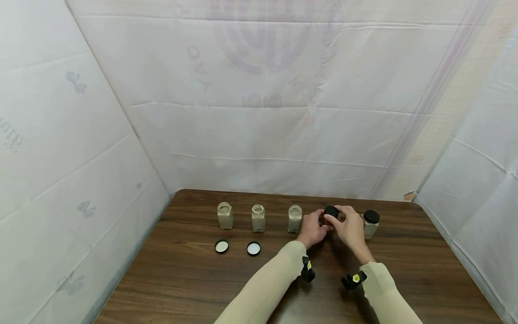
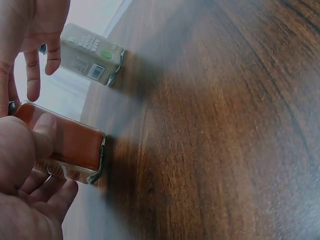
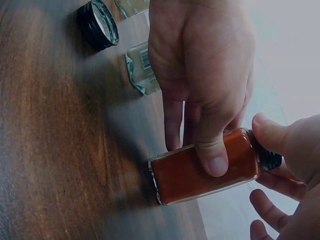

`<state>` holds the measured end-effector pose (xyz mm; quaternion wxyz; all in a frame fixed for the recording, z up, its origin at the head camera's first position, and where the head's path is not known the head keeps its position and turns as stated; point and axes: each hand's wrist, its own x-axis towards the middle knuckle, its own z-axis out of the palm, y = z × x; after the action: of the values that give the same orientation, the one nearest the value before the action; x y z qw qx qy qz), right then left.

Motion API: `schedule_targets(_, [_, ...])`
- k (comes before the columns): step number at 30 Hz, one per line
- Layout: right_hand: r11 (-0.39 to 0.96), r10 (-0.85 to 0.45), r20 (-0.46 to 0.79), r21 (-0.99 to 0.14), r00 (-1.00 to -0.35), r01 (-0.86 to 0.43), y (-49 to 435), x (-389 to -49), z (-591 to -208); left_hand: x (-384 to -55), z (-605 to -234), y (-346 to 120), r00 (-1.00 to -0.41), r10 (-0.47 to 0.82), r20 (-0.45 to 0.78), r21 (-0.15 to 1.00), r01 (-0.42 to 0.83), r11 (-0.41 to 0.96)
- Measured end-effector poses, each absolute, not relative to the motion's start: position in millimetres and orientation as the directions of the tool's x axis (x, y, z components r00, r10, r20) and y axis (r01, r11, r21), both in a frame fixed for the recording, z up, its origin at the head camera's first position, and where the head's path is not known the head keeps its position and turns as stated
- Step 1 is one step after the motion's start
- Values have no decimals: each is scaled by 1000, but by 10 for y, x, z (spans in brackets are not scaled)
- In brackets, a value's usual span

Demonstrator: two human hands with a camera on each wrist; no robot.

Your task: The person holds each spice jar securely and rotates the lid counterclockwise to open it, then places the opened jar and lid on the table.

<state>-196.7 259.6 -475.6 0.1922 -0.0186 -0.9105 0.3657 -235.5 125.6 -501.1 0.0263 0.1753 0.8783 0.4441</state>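
Observation:
A square glass spice jar of orange-red powder [image 3: 185, 172] stands on the table between the two hands. My left hand [image 1: 312, 230] grips its body, the thumb pressed flat along one side in both wrist views. The black lid [image 1: 331, 211] sits on top of the jar, and my right hand [image 1: 351, 229] pinches it between thumb and fingers. Just right of that hand stands a jar of pale powder [image 1: 370, 228] with its black lid on; the left wrist view shows its label. Left of my left hand is a lidless jar [image 1: 295, 220], near but apart.
Two more lidless jars, one at the far left [image 1: 225, 218] and one in the middle [image 1: 258, 220], continue the row. In front lie two black lids, white inside up: a left one [image 1: 221, 246] and a right one [image 1: 253, 249]. White sheets [image 1: 259, 135] enclose the wooden table [image 1: 182, 279].

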Motion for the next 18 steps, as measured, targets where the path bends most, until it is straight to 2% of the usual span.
schedule_targets(9, [766, 107, 362, -624, -926, -156, 2649, -2000, -4750, -2367, -5022, 1274, -940, 325, 102, 807, 270, 525])
schedule_targets(18, [774, -41, 268, -600, -963, -200, 2757, -2006, -4662, -2371, -5027, 1266, -938, 334, 92, 812, 265, 521])
